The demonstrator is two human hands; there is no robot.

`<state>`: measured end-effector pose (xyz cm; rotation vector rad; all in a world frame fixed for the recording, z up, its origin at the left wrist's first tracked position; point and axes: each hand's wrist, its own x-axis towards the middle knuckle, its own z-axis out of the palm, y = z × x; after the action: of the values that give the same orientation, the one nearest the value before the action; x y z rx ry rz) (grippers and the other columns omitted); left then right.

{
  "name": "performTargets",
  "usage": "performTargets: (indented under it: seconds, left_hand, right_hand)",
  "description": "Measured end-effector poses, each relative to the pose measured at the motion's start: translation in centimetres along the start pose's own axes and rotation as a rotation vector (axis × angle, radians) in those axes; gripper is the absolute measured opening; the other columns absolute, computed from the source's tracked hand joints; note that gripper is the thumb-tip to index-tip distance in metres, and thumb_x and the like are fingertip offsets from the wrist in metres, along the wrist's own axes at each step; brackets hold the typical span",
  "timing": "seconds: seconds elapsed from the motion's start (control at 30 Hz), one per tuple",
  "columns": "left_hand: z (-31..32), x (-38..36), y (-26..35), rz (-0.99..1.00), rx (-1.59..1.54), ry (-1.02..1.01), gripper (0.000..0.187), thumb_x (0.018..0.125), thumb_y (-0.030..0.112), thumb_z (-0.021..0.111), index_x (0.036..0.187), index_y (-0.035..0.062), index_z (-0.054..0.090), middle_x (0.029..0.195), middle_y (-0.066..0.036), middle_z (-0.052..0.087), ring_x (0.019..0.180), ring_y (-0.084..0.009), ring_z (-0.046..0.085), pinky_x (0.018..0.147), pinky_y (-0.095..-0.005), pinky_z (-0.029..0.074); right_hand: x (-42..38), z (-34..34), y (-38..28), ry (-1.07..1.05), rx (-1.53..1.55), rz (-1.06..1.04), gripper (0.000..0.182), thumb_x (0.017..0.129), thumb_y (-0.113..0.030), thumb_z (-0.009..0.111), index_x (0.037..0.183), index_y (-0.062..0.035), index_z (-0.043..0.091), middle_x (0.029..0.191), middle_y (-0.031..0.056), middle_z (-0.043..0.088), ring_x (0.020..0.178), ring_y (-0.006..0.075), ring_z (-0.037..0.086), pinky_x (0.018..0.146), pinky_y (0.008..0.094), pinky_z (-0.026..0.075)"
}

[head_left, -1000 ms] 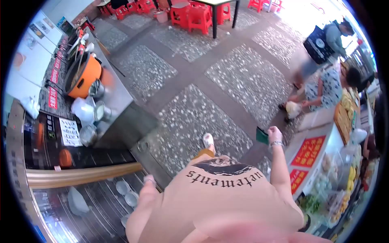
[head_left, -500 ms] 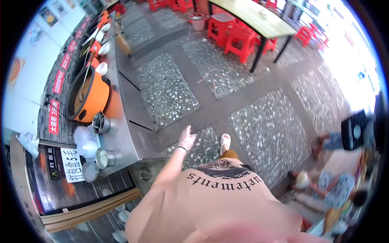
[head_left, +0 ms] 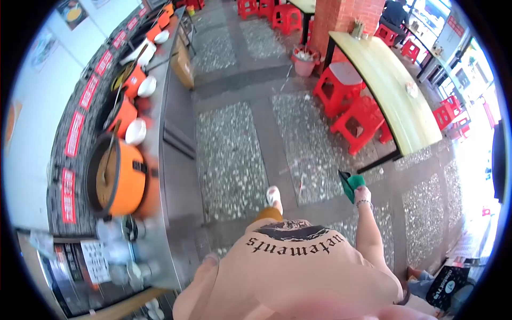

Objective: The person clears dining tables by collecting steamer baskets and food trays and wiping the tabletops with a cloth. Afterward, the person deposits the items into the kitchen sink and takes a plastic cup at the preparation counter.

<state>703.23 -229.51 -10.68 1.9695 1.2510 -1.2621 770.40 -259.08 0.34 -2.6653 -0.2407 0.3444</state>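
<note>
My right hand is out ahead of my body on the right, fingers closed on a green, soft-looking item with a dark flat edge. Its exact kind does not show. A bracelet circles that wrist. My left hand is low at my left side, beside the metal counter; its fingers are blurred and partly hidden. One foot in a white shoe steps forward on the speckled floor.
Along the counter stand a large orange pot with a ladle, white bowls and smaller orange pots. To the right are a yellow-topped table, red stools, a pink bucket and a brick pillar. A person sits farther back.
I have moved forward along the counter, and the table and stools are closer. My right hand has come into view with the green item. My left arm has swung back to my side.
</note>
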Motion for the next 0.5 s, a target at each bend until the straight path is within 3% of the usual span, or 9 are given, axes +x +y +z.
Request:
performTargets:
  seconds: [0.1,0.17,0.2,0.23,0.27,0.3,0.33,0.37,0.5]
  left_hand:
    - [-13.6,9.2,6.3,0.200,0.176,0.050,0.032,0.089,0.018,0.048,0.116,0.0090,0.061,0.122,-0.014,0.057,0.113,-0.0325,0.055,0.096,-0.0421,0.044]
    - [-26.1,15.2,11.1,0.174,-0.066,0.109,0.038,0.086,0.024,0.051,0.119,0.0057,0.057,0.123,-0.018,0.056,0.113,-0.0349,0.054,0.093,-0.0435,0.045]
    - [-34.2,16.7,15.7,0.158,-0.276,0.123,0.042,0.084,0.029,0.052,0.117,0.0030,0.056,0.123,-0.020,0.055,0.113,-0.0369,0.053,0.092,-0.0437,0.045]
    - [-41.0,19.9,19.9,0.097,-0.725,0.228,0.045,0.084,0.031,0.053,0.118,0.0014,0.054,0.121,-0.022,0.055,0.113,-0.0376,0.052,0.090,-0.0418,0.045]
    - [-52.5,13.5,25.5,0.223,-0.562,0.348,0.045,0.088,0.030,0.050,0.126,0.0048,0.046,0.116,-0.020,0.058,0.102,-0.0333,0.059,0.083,-0.0393,0.047]
    - [-59.3,12.6,29.4,0.217,-0.718,0.404,0.046,0.089,0.029,0.051,0.129,0.0063,0.044,0.113,-0.017,0.060,0.103,-0.0273,0.058,0.086,-0.0364,0.046]
    - [-64.4,17.8,31.9,0.298,-0.921,0.332,0.048,0.086,0.029,0.057,0.127,0.0050,0.048,0.120,-0.016,0.058,0.109,-0.0286,0.057,0.092,-0.0361,0.044]
    - [-68.8,21.2,33.9,0.414,-0.887,0.469,0.050,0.086,0.026,0.058,0.130,0.0055,0.045,0.120,-0.018,0.058,0.107,-0.0274,0.057,0.091,-0.0356,0.045]
    - [-87.4,26.6,40.6,0.497,-0.911,0.604,0.050,0.087,0.025,0.058,0.130,0.0038,0.045,0.120,-0.019,0.057,0.109,-0.0277,0.057,0.093,-0.0357,0.044]
  right_hand:
    - [8.7,2.1,-2.7,-0.085,-0.169,0.122,0.020,0.072,-0.021,0.066,0.087,-0.0068,0.068,0.093,0.0171,0.067,0.091,0.0310,0.064,0.085,0.0370,0.049]
    - [12.1,4.3,-3.7,-0.159,-0.224,0.264,0.027,0.070,-0.024,0.068,0.092,-0.0083,0.069,0.096,0.0159,0.067,0.094,0.0310,0.064,0.085,0.0376,0.050]
    - [14.3,5.2,-2.7,-0.298,-0.417,0.243,0.029,0.071,-0.026,0.068,0.095,-0.0093,0.069,0.098,0.0154,0.067,0.095,0.0297,0.064,0.084,0.0382,0.051]
    - [16.2,6.7,-3.0,-0.434,-0.590,0.221,0.030,0.073,-0.027,0.067,0.097,-0.0103,0.069,0.100,0.0150,0.067,0.097,0.0284,0.064,0.083,0.0387,0.051]
    - [17.2,6.5,-4.5,-0.664,-0.701,0.175,0.028,0.075,-0.027,0.064,0.098,-0.0121,0.070,0.101,0.0142,0.067,0.097,0.0270,0.064,0.082,0.0390,0.052]
    - [18.7,6.0,-6.5,-0.897,-0.806,0.121,0.026,0.078,-0.027,0.062,0.099,-0.0139,0.070,0.102,0.0135,0.067,0.098,0.0256,0.064,0.081,0.0393,0.052]
    - [21.0,6.4,-7.9,-1.020,-0.836,0.122,0.026,0.078,-0.027,0.061,0.098,-0.0136,0.070,0.101,0.0132,0.067,0.096,0.0256,0.065,0.081,0.0393,0.052]
    - [23.7,7.4,-9.0,-1.062,-0.821,0.157,0.026,0.078,-0.027,0.061,0.097,-0.0132,0.070,0.100,0.0129,0.067,0.095,0.0256,0.065,0.081,0.0392,0.053]
    - [40.8,13.4,-15.7,-0.997,-0.754,0.202,0.025,0.079,-0.027,0.060,0.095,-0.0119,0.071,0.097,0.0118,0.067,0.091,0.0256,0.065,0.080,0.0389,0.053]
